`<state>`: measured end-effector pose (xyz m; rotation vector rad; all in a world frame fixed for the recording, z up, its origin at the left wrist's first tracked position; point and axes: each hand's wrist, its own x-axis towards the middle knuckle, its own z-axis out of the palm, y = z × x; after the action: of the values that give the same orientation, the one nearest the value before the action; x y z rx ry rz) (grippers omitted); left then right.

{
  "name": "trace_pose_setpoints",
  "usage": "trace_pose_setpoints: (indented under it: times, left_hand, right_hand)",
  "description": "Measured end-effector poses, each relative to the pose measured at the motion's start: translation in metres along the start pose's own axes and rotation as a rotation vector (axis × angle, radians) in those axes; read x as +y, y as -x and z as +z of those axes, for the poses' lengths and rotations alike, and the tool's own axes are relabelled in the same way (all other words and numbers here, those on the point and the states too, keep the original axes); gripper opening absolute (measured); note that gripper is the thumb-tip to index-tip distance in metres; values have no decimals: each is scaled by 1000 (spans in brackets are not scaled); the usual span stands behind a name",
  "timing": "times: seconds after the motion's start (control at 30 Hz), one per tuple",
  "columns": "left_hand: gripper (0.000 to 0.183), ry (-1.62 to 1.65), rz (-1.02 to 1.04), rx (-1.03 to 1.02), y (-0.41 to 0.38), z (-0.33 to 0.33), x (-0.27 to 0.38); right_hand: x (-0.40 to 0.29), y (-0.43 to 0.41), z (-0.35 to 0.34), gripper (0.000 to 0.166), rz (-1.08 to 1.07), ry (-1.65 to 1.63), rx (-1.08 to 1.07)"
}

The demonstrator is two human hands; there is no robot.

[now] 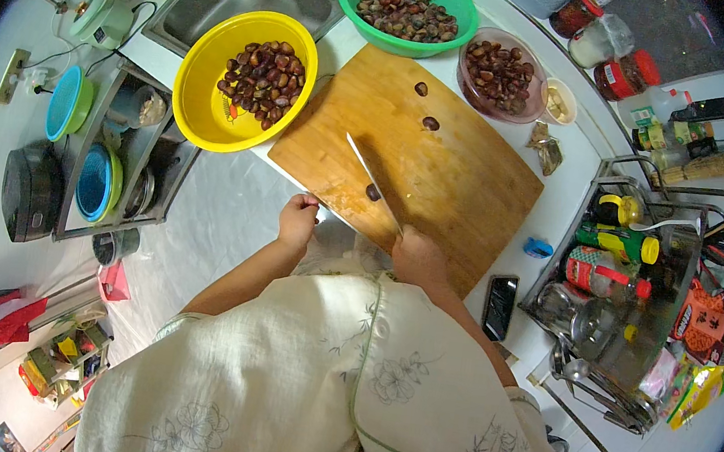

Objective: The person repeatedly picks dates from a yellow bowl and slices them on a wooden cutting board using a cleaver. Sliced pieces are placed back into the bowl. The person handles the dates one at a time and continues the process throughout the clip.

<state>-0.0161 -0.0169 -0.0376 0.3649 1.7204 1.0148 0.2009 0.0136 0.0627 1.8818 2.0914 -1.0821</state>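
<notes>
My right hand grips a knife, its narrow blade slanting up and left over the wooden cutting board. Close beside the blade lies one chestnut on the board. Two more, an upper chestnut and a lower chestnut, rest farther back. My left hand is curled at the board's near left edge. A small dark bit shows under its fingers, but whether it holds something is unclear. Pale wet crumbs lie on the board near this hand. Below the edge, a shiny metal container is partly visible.
Chestnuts fill part of a yellow basin, a green basin and a pinkish clear bowl. A small white cup holds pale pieces. A phone and a rack of bottles stand right; a steel sink is behind.
</notes>
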Motion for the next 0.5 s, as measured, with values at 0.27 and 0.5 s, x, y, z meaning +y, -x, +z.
trace_pose_setpoints:
  times: [0.27, 0.5]
  left_hand:
    - [6, -23, 42, -20, 5, 4, 4]
    - [6, -69, 109, -47, 6, 8, 6]
  right_hand:
    - [5, -6, -2, 24, -32, 0, 9]
    - [9, -5, 1, 23, -74, 52, 29]
